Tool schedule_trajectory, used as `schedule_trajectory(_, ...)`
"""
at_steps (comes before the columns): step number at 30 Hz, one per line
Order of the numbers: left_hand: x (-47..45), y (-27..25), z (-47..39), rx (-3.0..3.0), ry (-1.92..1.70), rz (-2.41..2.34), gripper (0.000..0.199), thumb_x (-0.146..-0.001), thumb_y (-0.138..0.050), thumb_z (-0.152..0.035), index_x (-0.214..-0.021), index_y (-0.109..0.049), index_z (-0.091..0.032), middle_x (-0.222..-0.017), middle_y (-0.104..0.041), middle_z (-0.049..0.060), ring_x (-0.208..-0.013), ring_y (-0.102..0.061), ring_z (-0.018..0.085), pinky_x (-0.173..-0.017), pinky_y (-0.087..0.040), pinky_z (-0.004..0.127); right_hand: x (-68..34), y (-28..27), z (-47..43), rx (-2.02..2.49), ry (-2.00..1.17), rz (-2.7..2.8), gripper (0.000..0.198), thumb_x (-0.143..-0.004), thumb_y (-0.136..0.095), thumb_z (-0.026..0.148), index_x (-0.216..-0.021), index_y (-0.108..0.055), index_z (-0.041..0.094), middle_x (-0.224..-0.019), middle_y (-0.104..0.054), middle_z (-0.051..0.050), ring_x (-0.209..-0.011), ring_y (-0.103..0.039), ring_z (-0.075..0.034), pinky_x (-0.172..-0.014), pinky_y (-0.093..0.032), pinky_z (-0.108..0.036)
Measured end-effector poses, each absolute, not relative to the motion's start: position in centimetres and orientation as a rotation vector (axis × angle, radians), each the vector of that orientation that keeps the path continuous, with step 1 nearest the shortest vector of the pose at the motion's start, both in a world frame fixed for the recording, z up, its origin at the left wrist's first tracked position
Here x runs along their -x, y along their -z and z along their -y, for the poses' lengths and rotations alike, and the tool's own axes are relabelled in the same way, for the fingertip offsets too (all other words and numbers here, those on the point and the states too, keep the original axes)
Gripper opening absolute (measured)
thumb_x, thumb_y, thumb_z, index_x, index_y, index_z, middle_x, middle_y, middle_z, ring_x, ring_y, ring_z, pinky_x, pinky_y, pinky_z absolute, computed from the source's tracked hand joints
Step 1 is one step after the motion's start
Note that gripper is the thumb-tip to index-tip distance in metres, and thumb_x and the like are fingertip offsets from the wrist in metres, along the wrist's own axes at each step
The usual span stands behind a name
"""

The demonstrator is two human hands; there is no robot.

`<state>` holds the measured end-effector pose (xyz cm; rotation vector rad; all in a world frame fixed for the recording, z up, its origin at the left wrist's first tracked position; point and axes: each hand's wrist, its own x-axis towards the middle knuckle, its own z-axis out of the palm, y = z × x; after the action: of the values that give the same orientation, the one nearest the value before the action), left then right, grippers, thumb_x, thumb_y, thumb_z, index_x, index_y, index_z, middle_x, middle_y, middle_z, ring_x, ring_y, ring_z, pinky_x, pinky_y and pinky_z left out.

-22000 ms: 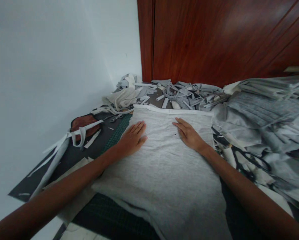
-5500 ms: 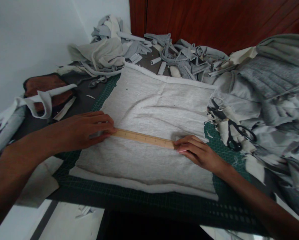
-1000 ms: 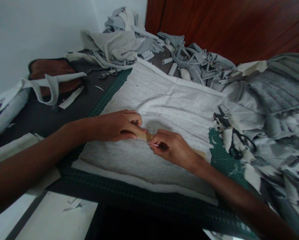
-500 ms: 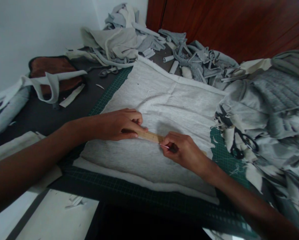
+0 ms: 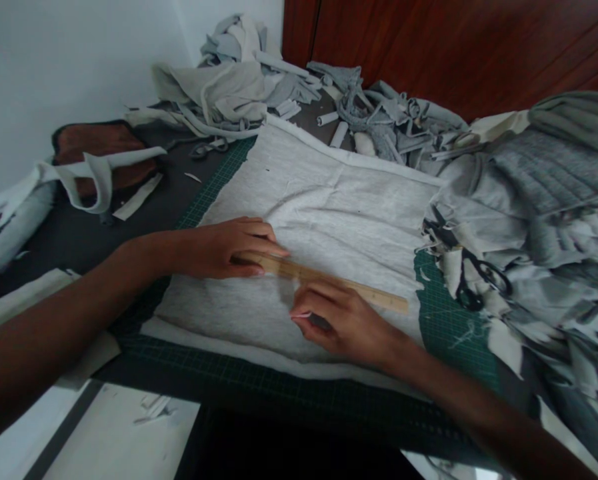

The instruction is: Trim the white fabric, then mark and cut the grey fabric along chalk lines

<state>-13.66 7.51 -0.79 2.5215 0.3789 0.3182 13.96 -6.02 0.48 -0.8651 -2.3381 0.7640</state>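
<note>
A wooden ruler [image 5: 323,276] lies slantwise across a light grey piece of fabric [image 5: 229,307]. My left hand [image 5: 223,249] grips the ruler's left end, thumb on the near edge and fingers along the far edge, holding it against the cloth. Below the ruler's middle, my right hand [image 5: 341,320] is closed in a pinch around a thin pale-pink stick. Only a short bit of the stick shows, so its kind is unclear. The fabric has rolled near and far edges and some creases, and it rests on a green cutting mat [image 5: 439,313].
Black-handled scissors [image 5: 471,283] lie among grey scraps on the right. Another pile of fabric scraps [image 5: 239,83] fills the back. A brown pouch-like piece [image 5: 99,143] with pale strips over it sits at the left. Small scissors [image 5: 209,147] lie near the mat's far left corner.
My right hand has come off the ruler's edge, moving down and left, and the ruler's right half is now uncovered. My left hand stays on the ruler. The view has shifted slightly.
</note>
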Motion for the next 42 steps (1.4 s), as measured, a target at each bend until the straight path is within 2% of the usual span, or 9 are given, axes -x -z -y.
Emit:
schedule_trajectory(5, 14.3, 0.4, -7.8, -2.480, -0.297, -0.399, 0.038, -0.103, -0.068, -0.036, -0.139, -0.069, -0.028, -0.124, -0.069, 0.008, -0.115, -0.065, 0.021, -0.106, -0.046, 0.029, -14.5, 0.9, 6.9, 0.752, -0.598, 2.324, 0.008, -0.105, -0.060, 0.019, -0.099, -0.064, 0.020, -0.093, -0.073, -0.003, -0.084, -0.068, -0.013, -0.076, -0.055, -0.026)
schedule_trajectory(9, 15.5, 0.2, -8.2, -2.449, -0.244, -0.459, 0.037, -0.101, -0.070, -0.037, -0.138, -0.071, -0.029, -0.123, -0.069, 0.007, -0.112, -0.065, 0.021, -0.104, -0.047, 0.029, -15.0, 1.6, 7.4, 0.577, -0.508, 2.570, 0.014, -0.109, -0.057, 0.025, -0.102, -0.069, 0.022, -0.097, -0.076, 0.001, -0.083, -0.067, -0.011, -0.073, -0.052, -0.027)
schedule_trajectory(15, 16.9, 0.3, -7.9, -2.556, -0.234, -0.518, 0.050, -0.101, -0.069, -0.049, -0.148, -0.062, -0.036, -0.123, -0.064, 0.006, -0.114, -0.059, 0.023, -0.105, -0.044, 0.034, -15.4, 1.5, 7.7, 0.442, -0.364, 2.696, 0.020, -0.112, -0.053, 0.024, -0.111, -0.073, 0.025, -0.124, -0.079, 0.005, -0.085, -0.066, -0.010, -0.077, -0.049, -0.030)
schedule_trajectory(19, 16.7, 0.2, -7.6, -2.614, -0.222, -0.504, 0.048, -0.103, -0.067, -0.047, -0.148, -0.061, -0.033, -0.123, -0.063, 0.007, -0.113, -0.057, 0.025, -0.105, -0.043, 0.036, -15.3, 1.0, 7.8, 0.315, -0.387, 2.763, 0.022, -0.112, -0.052, 0.020, -0.115, -0.073, 0.025, -0.131, -0.078, 0.006, -0.084, -0.067, -0.010, -0.074, -0.048, -0.031)
schedule_trajectory(25, 16.2, 0.5, -7.8, -2.618, -0.309, -0.454, 0.029, -0.106, -0.059, -0.033, -0.133, -0.068, -0.027, -0.117, -0.067, 0.006, -0.110, -0.060, 0.023, -0.104, -0.043, 0.033, -14.7, -0.2, 7.8, 0.557, -0.716, 2.582, 0.020, -0.112, -0.053, 0.031, -0.108, -0.071, 0.021, -0.101, -0.079, 0.001, -0.079, -0.068, -0.010, -0.074, -0.051, -0.026)
schedule_trajectory(31, 16.3, 1.0, -7.9, -2.590, -0.417, -0.382, 0.017, -0.104, -0.063, -0.030, -0.117, -0.072, -0.024, -0.109, -0.068, 0.005, -0.106, -0.061, 0.022, -0.100, -0.044, 0.033, -13.9, -1.8, 4.4, 0.903, -0.850, 2.260, 0.005, -0.104, -0.067, 0.022, -0.107, -0.071, 0.020, -0.095, -0.071, -0.002, -0.083, -0.068, -0.010, -0.071, -0.052, -0.022)
schedule_trajectory(37, 16.7, 1.0, -7.7, -2.556, -0.411, -0.377, 0.020, -0.104, -0.063, -0.030, -0.121, -0.071, -0.025, -0.113, -0.068, 0.007, -0.107, -0.062, 0.022, -0.101, -0.044, 0.034, -12.2, -2.3, 1.4, 1.043, -0.772, 2.154, 0.003, -0.100, -0.071, 0.021, -0.099, -0.073, 0.022, -0.084, -0.069, 0.002, -0.064, -0.058, -0.008, -0.061, -0.048, -0.024)
schedule_trajectory(42, 16.7, 0.8, -7.5, -2.530, -0.381, -0.395, 0.022, -0.103, -0.063, -0.029, -0.124, -0.071, -0.027, -0.114, -0.069, 0.007, -0.109, -0.062, 0.023, -0.103, -0.042, 0.036, -11.5, -1.8, 1.3, 1.090, -0.812, 2.146, 0.005, -0.099, -0.070, 0.020, -0.098, -0.074, 0.022, -0.083, -0.068, 0.002, -0.063, -0.056, -0.008, -0.058, -0.045, -0.024)
